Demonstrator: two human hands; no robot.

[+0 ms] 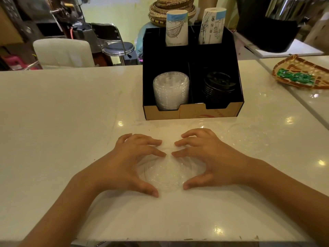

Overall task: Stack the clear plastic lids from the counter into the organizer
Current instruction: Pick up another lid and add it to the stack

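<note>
A clear plastic lid (165, 172) lies flat on the white counter (58, 125) near me. My left hand (130, 163) and my right hand (208, 159) curve around it from either side, fingertips and thumbs at its rim. Another clear lid (248, 138) lies to the right of my right hand, and a faint third one (204, 124) lies just behind that hand. The black organizer (193, 111) stands behind them. Its front left compartment holds a stack of clear lids (170, 90); the front right one holds black lids (218, 86).
Two stacks of paper cups (177, 28) stand in the organizer's back compartments. A woven tray (302, 73) with green packets sits at the right. A black machine (270, 24) stands at the back right. Chairs are beyond the counter's far edge.
</note>
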